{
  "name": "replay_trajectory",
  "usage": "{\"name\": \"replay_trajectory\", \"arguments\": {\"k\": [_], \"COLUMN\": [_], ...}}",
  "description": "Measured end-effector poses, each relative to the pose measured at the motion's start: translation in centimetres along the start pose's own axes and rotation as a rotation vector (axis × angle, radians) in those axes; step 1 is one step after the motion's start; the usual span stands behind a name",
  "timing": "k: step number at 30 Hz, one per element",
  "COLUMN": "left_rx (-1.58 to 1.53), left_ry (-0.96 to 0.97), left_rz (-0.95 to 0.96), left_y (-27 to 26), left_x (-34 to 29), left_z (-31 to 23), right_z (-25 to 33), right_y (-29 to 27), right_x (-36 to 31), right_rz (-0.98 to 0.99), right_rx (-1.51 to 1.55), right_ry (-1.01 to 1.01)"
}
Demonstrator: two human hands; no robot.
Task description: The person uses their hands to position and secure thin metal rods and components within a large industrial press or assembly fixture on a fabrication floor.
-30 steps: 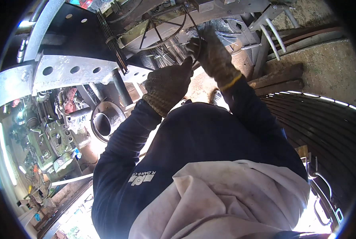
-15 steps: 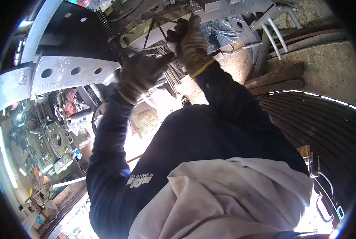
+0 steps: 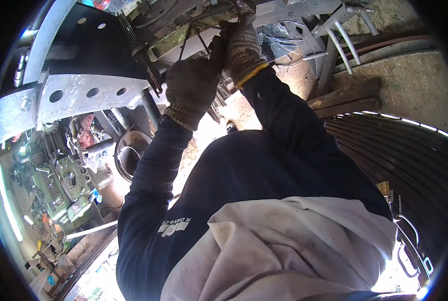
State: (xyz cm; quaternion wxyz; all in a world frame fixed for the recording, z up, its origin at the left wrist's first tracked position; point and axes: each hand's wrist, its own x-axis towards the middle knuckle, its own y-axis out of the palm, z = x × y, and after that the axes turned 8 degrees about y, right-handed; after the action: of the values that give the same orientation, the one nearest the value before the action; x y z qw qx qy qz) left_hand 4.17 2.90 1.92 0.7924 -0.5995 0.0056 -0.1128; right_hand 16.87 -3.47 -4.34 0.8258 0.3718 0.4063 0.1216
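Head view, hands: two, each in a knitted work glove, raised side by side and seemingly touching, near the lower edge of one grey beam (image 3: pixel 304 8)
Left hand (image 3: pixel 193 85): back of the glove toward the camera, digits bunched up against the other glove; what this grip closes on is hidden, so I cannot tell
Right hand (image 3: pixel 242 47): one yellow cuff band (image 3: pixel 252 74) at the wrist, fingers curled away from view; whether this grip is clamped on anything I cannot tell
Dark rods (image 3: pixel 185 44): two thin ones counted just left of the gloves, crossing in front of the grey beam's left end; any part behind the gloves is hidden
Rod bundle (image 3: pixel 140 52): one, slanting beside the right end of the grey plate, its rods too close to count
Grey plate (image 3: pixel 78 106): one, three round holes plainly seen in a row
Dark panel (image 3: pixel 108 47): one, two round holes toward its upper edge
Pale tubes (image 3: pixel 348 42): two parallel, below the grey beam's right end
Timbers (image 3: pixel 352 93): two, lying together
Green machine (image 3: pixel 61 188): one, below the grey plate
Writing: one white print (image 3: pixel 175 227) on the dark top (image 3: pixel 264 170), an emblem with lettering
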Motion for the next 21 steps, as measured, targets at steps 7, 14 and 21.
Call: {"name": "replay_trajectory", "arguments": {"k": [7,14,21], "left_rx": [-0.167,-0.135,-0.132], "left_ry": [0.050,0.128,0.329], "left_rz": [-0.301,-0.314,-0.295], "left_y": [2.5,2.8,2.8], "left_x": [1.7,1.8,2.1], "left_z": [-1.5,0.2,4.5], "right_z": [2.6,-0.5,-0.4], "right_y": [-1.7,-6.5,-5.5], "right_x": [0.8,1.3,0.7], "right_rz": [0.258,0.719,0.436], "right_rx": [-0.002,0.199,-0.032], "right_ry": [0.088,0.115,-0.015]}}
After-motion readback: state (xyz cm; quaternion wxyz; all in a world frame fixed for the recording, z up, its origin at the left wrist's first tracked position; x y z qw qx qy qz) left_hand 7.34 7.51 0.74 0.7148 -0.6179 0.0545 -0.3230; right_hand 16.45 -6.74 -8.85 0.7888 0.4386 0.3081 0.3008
